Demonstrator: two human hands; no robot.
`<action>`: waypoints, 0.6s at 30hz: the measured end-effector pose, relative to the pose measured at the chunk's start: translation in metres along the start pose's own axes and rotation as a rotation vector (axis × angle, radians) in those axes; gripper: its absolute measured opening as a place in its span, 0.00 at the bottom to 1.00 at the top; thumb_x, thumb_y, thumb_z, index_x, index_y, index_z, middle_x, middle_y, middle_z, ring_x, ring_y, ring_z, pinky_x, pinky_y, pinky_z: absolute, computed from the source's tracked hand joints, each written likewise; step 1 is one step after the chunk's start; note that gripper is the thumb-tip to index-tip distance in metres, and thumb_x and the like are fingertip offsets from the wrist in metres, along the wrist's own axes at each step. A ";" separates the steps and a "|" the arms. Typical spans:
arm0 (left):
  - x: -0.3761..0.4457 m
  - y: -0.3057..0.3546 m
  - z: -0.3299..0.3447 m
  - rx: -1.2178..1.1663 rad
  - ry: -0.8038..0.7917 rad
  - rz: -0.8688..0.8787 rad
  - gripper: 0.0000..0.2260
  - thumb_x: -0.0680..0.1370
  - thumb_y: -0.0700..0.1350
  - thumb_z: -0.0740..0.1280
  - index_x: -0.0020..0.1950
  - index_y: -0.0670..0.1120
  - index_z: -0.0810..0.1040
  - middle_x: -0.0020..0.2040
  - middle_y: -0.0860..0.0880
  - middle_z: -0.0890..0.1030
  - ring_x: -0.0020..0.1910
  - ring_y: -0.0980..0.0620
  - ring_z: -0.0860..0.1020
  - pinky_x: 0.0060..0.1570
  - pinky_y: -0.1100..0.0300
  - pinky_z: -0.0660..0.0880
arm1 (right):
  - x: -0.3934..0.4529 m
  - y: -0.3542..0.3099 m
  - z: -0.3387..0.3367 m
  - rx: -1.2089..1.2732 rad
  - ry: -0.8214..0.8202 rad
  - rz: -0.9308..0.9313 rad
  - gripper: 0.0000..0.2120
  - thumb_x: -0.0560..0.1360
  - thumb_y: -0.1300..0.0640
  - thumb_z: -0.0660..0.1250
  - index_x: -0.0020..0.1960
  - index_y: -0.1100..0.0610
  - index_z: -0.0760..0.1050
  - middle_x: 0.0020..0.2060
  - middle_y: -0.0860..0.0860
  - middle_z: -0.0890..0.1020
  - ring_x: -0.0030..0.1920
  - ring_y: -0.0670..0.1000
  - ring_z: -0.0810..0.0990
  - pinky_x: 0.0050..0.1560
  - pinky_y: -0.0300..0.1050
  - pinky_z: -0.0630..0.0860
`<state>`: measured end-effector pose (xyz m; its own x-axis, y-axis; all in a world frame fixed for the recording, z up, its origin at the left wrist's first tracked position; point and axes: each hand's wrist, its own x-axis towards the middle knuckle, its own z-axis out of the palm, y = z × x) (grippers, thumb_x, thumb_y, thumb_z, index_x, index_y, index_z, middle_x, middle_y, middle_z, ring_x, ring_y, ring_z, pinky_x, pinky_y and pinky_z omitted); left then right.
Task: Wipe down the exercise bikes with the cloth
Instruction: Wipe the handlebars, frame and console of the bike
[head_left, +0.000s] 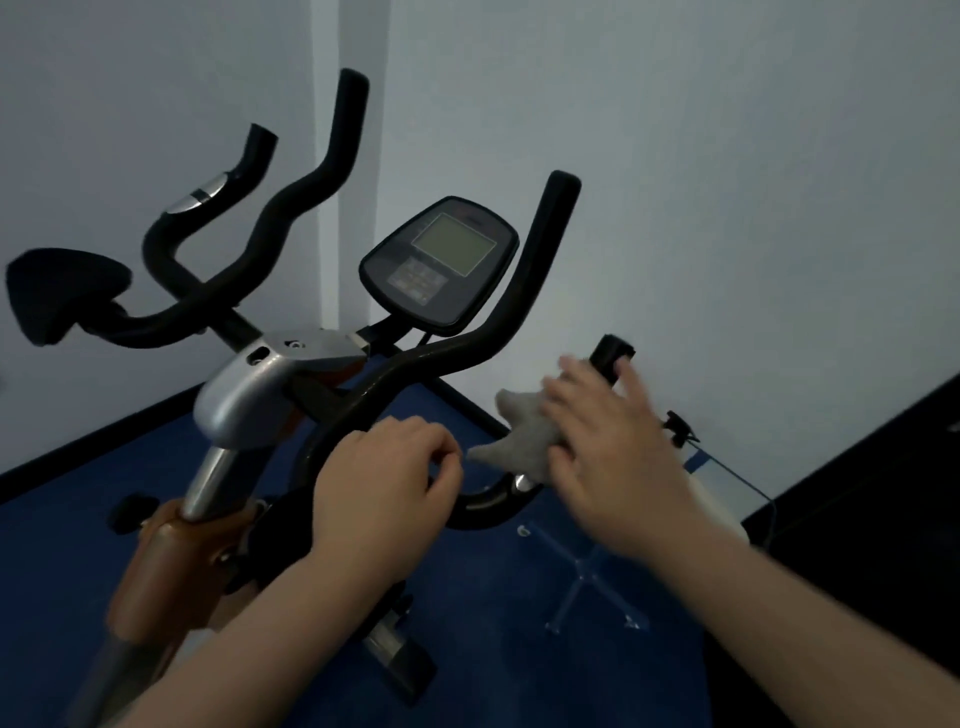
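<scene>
Blue floor (493, 597), pale walls | our left hand (384, 478) curls round the exercise bike's black handlebar (374, 395) | our right hand (608, 447), fingers spread, presses the grey cloth (519, 436) on the grip beneath it

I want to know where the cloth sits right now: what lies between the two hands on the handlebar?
In the head view, the grey cloth lies between the left hand and the right hand, over the black handlebar.

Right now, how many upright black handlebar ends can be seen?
4: far left, left of the console, right of it, and behind the right hand. Others may be hidden.
</scene>
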<state>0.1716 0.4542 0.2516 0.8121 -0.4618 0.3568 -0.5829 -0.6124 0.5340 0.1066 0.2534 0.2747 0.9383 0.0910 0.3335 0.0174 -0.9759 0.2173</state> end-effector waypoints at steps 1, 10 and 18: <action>0.000 -0.001 0.002 0.018 0.011 -0.009 0.06 0.77 0.50 0.62 0.44 0.54 0.78 0.38 0.56 0.77 0.39 0.56 0.75 0.41 0.57 0.71 | -0.004 -0.015 0.011 0.050 0.024 -0.020 0.17 0.77 0.52 0.57 0.59 0.59 0.77 0.59 0.54 0.79 0.69 0.54 0.69 0.76 0.53 0.47; 0.001 -0.003 0.005 0.072 0.025 -0.037 0.06 0.76 0.50 0.63 0.40 0.56 0.78 0.35 0.58 0.76 0.37 0.58 0.73 0.37 0.60 0.65 | 0.027 0.019 0.007 -0.027 0.137 -0.077 0.15 0.78 0.56 0.55 0.39 0.59 0.77 0.35 0.53 0.79 0.42 0.55 0.77 0.74 0.57 0.57; -0.005 -0.005 0.001 -0.155 0.175 0.007 0.10 0.74 0.51 0.58 0.40 0.53 0.78 0.36 0.59 0.77 0.39 0.59 0.74 0.36 0.63 0.70 | 0.034 0.026 0.010 0.007 0.023 -0.313 0.17 0.79 0.51 0.55 0.40 0.58 0.76 0.32 0.52 0.78 0.37 0.55 0.76 0.63 0.49 0.68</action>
<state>0.1702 0.4591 0.2464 0.8081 -0.3392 0.4816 -0.5885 -0.4977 0.6372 0.1423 0.2292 0.2826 0.8792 0.3912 0.2720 0.3061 -0.9012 0.3067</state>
